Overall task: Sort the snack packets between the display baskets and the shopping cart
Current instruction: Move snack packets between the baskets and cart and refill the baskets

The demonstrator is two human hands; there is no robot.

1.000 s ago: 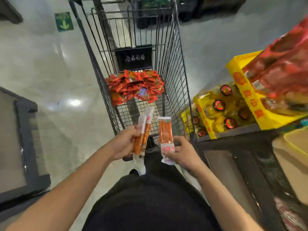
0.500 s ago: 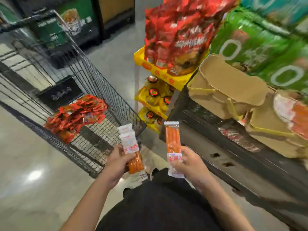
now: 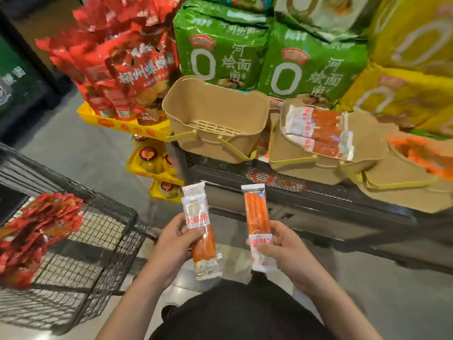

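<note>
Head view showed the left hand (image 3: 169, 249) at 7 o'clock, fingers curled around two stacked orange snack-stick packets with white labels (image 3: 201, 229). At 5 o'clock the right hand (image 3: 282, 249) pinched a single orange snack-stick packet (image 3: 257, 222) by its white lower end. An empty tan plastic display basket (image 3: 215, 119) sat at 12 o'clock; the black wire shopping cart (image 3: 98, 241), holding red packets (image 3: 34, 236), stood at 9 o'clock.

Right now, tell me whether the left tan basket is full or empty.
Empty: the left basket shows its bare slotted floor, with no packets inside.
</note>
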